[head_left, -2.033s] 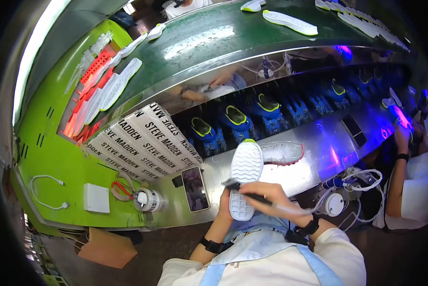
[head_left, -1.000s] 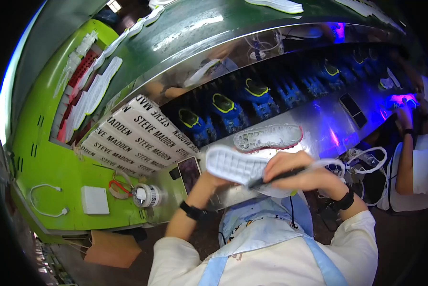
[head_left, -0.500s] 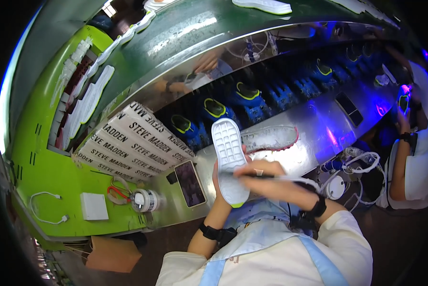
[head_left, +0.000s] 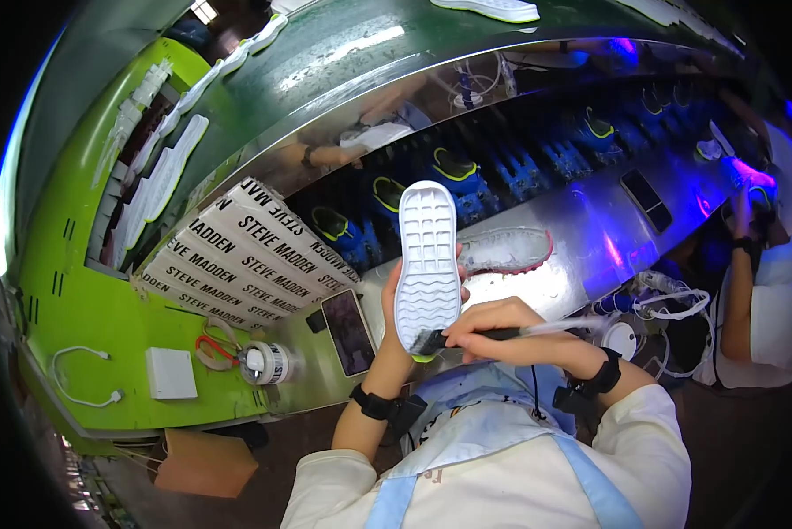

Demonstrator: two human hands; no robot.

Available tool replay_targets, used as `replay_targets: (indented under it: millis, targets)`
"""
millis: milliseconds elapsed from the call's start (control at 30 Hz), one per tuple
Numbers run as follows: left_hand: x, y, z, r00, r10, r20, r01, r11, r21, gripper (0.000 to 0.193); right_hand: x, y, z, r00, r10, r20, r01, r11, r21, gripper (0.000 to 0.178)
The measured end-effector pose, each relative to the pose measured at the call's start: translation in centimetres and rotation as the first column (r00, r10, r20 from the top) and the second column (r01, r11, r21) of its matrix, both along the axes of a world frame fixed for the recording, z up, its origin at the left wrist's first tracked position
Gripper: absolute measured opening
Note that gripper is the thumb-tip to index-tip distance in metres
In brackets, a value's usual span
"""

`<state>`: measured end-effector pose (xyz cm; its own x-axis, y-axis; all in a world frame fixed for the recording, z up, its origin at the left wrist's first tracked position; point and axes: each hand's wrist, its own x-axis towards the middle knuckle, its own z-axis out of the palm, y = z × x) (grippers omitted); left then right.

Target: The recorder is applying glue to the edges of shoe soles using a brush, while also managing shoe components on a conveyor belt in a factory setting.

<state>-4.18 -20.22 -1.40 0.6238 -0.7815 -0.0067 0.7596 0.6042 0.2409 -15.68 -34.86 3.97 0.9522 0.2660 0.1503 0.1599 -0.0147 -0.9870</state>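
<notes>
L hand grips long white rubber-looking sole, fwd-L of R hand, which pinches flat black brush at sole's near end. Step: prob. brushing; next calls for steady L, light R stroke.

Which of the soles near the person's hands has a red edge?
The greyish sole lying on the metal ledge, just right of the white sole in the left hand; that held one has a lime tip instead.
</notes>
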Motion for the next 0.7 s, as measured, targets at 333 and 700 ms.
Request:
replay_targets:
  millis: [333, 700]
  targets:
    - [1.9, -0.9, 1.7, 0.868, -0.493, -0.058, 0.49, 0.83, 0.268, 0.044, 0.1, -1.2, 2.0, 0.96, 0.271, 0.076, -0.224, 0.899, -0.376, 0.013]
    - [2.3, -1.3, 2.9, 0.792, -0.609, -0.022, 0.437, 0.542, 0.718, 0.033, -0.9, -4.0, 1.2, 0.985, 0.102, 0.137, -0.084, 0.987, -0.135, 0.013]
